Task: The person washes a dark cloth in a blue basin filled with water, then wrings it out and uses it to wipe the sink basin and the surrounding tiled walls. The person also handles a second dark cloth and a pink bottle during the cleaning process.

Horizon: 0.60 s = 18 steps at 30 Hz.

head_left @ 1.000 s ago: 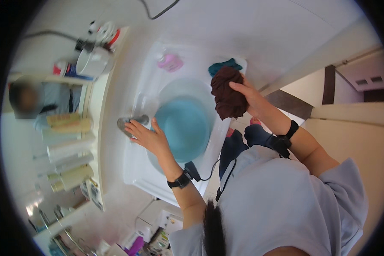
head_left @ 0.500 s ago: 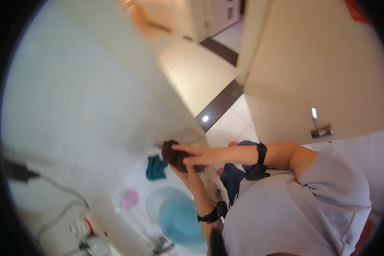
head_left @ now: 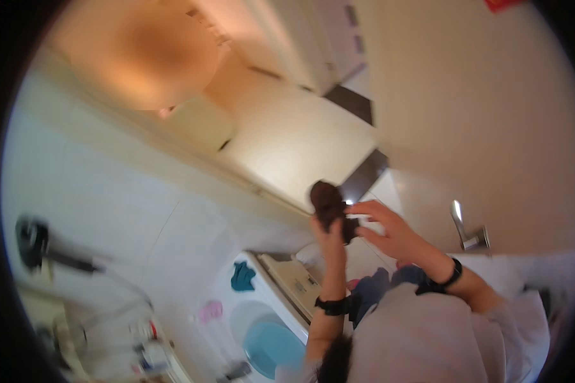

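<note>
A dark brown, crumpled piece of cloth point(head_left: 327, 203) is held up in front of me, bunched in my left hand point(head_left: 329, 239). Its exact kind does not show. My right hand point(head_left: 393, 235) is beside the cloth's right edge, fingers stretched out and apart. Its fingertips come close to the cloth; whether they touch it is unclear. Below and left of my hands, a teal cloth point(head_left: 243, 276) lies on the white rim of a sink or tub point(head_left: 276, 299). A light blue basin point(head_left: 271, 348) sits inside, near a small pink object point(head_left: 211, 311).
A beige panel point(head_left: 294, 281) adjoins the white rim. On the right stands a door with a metal handle point(head_left: 473, 233). A dark threshold point(head_left: 366, 173) crosses the doorway ahead. A black handheld fixture point(head_left: 51, 249) with a cord hangs at left, above several small items on a ledge point(head_left: 150, 351).
Both hands and the brown cloth have moved up and right, away from the sink or tub. My right hand has drawn apart from my left. The view has turned toward the doorway.
</note>
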Available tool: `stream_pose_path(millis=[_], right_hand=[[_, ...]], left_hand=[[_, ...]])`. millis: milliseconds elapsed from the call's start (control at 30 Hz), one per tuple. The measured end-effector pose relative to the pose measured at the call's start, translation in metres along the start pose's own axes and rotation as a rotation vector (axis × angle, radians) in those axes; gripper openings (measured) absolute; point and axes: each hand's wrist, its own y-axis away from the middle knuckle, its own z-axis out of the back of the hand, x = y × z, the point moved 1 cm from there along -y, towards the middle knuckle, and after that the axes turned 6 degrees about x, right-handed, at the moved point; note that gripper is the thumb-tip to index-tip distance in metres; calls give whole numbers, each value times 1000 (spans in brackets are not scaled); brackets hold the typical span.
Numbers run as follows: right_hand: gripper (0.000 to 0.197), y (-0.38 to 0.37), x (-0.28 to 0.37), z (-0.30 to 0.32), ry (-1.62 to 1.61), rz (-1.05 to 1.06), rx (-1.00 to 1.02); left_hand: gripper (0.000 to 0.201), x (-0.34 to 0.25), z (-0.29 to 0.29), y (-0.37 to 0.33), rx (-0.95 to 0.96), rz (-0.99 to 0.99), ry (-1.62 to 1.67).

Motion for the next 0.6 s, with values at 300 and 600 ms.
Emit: stream_pose_path(millis=[300, 600], right_hand=[[29, 41, -26, 28, -161, -116, 97], [25, 6, -8, -23, -186, 9, 172]], left_hand=[[50, -63, -31, -13, -240, -378, -306], [60, -214, 63, -81, -757, -1034, -1234]])
